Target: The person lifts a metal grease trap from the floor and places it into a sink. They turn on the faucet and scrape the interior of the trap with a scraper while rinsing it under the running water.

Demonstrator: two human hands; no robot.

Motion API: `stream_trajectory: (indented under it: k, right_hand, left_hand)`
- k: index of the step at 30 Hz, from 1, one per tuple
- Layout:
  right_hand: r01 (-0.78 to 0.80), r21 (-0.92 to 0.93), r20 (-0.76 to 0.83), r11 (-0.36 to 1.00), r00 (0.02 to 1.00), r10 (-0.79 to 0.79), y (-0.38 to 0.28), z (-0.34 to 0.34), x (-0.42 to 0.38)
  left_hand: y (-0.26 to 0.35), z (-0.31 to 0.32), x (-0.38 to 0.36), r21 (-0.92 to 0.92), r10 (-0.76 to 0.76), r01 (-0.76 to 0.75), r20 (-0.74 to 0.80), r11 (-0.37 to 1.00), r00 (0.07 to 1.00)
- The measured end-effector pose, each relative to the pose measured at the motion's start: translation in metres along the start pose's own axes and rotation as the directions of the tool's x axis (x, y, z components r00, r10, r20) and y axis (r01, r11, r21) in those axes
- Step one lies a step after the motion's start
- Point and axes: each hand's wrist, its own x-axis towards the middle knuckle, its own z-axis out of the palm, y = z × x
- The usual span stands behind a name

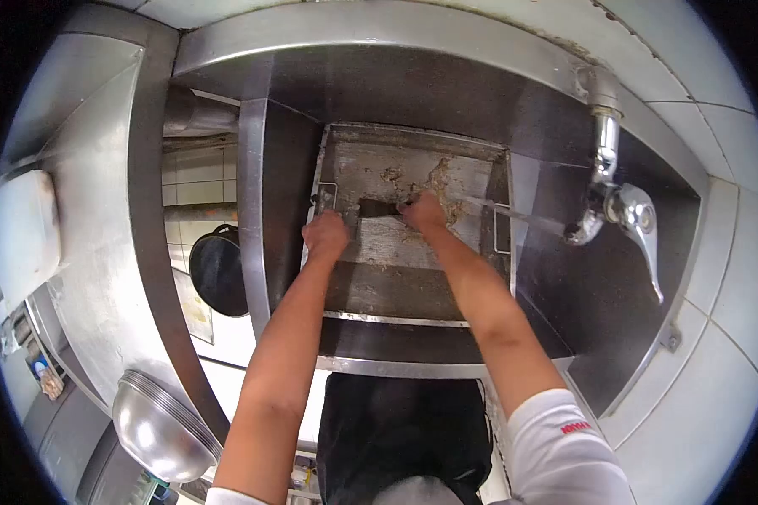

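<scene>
A rectangular metal tray (396, 286) with wire handles on its left and right sides lies in a steel sink. Brown residue is spread over its bottom, thickest near the upper right. My right hand (421, 210) is closed around the end of a flat, dark scraper (377, 208), whose blade points left over the tray bottom. My left hand (326, 235) is closed at the tray's left edge, just below the left wire handle (328, 192); whatever is inside its fingers is hidden. Water runs from the faucet (583, 227) leftwards into the tray.
Steel sink walls (598, 278) surround the tray. The faucet lever (640, 240) hangs at the right. Stacked metal bowls (160, 429) stand at the lower left, a black pot (216, 269) sits left of the sink, and a white container (27, 236) is at the far left.
</scene>
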Motion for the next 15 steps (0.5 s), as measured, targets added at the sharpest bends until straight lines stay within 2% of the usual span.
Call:
stream_trajectory:
  k: [1, 3, 5, 6, 7, 8, 9, 10, 11, 12, 13, 14, 15]
  right_hand:
    - [-0.003, -0.009, -0.009, 1.0, 1.0, 0.003, 0.009, -0.012, -0.003]
    - [0.02, -0.154, -0.034, 0.988, 0.999, -0.026, 0.024, -0.043, -0.012]
    - [0.049, -0.125, -0.113, 0.991, 0.992, -0.064, 0.04, -0.063, -0.027]
    - [0.084, -0.092, -0.173, 0.992, 0.98, -0.099, 0.044, -0.071, -0.034]
    - [0.086, -0.089, -0.185, 0.992, 0.977, -0.102, 0.042, -0.084, -0.044]
    - [0.001, 0.067, -0.121, 0.998, 0.993, 0.007, 0.035, -0.102, -0.058]
    - [-0.09, 0.208, -0.046, 0.974, 0.994, 0.102, 0.027, -0.115, -0.063]
    - [0.396, -0.293, -0.086, 0.87, 0.895, -0.437, 0.072, -0.098, -0.036]
    - [0.398, -0.289, -0.103, 0.87, 0.891, -0.442, 0.061, -0.109, -0.047]
    - [0.184, 0.079, -0.094, 0.98, 0.98, -0.177, 0.037, -0.123, -0.063]
    - [-0.073, 0.426, 0.018, 0.902, 0.997, 0.072, 0.02, -0.136, -0.072]
    - [-0.066, 0.294, 0.103, 0.954, 0.994, 0.038, 0.017, -0.139, -0.066]
    - [-0.039, 0.146, 0.172, 0.988, 0.985, 0.013, 0.003, -0.154, -0.075]
  left_hand:
    - [0.002, -0.003, 0.0, 0.008, -0.027, 0.026, 0.03, 1.0, 0.999]
    - [0.01, -0.013, -0.002, 0.001, -0.04, 0.04, 0.04, 0.999, 0.998]
    - [0.01, -0.016, -0.014, 0.07, 0.036, -0.038, 0.025, 0.997, 0.999]
    - [-0.002, 0.02, 0.008, 0.073, 0.062, -0.059, -0.036, 0.996, 0.997]
    - [0.007, 0.018, -0.005, 0.073, 0.069, -0.066, -0.047, 0.995, 0.996]
    - [0.025, 0.015, -0.025, 0.101, 0.121, -0.088, -0.394, 0.991, 0.911]
    - [0.043, 0.008, -0.035, 0.123, 0.16, -0.104, -0.691, 0.987, 0.705]
    - [0.067, -0.007, -0.049, -0.019, 0.15, -0.188, -0.529, 0.982, 0.835]
    - [0.092, -0.019, -0.061, -0.171, 0.169, -0.237, -0.341, 0.956, 0.925]
    - [0.118, -0.018, -0.061, -0.423, 0.154, -0.245, -0.238, 0.872, 0.959]
    - [0.142, -0.017, -0.059, -0.645, 0.172, -0.215, -0.13, 0.733, 0.977]
    - [0.162, -0.051, -0.08, -0.838, 0.246, -0.079, 0.068, 0.54, 0.967]
    - [0.178, -0.085, -0.102, -0.939, 0.361, 0.114, 0.235, 0.326, 0.902]
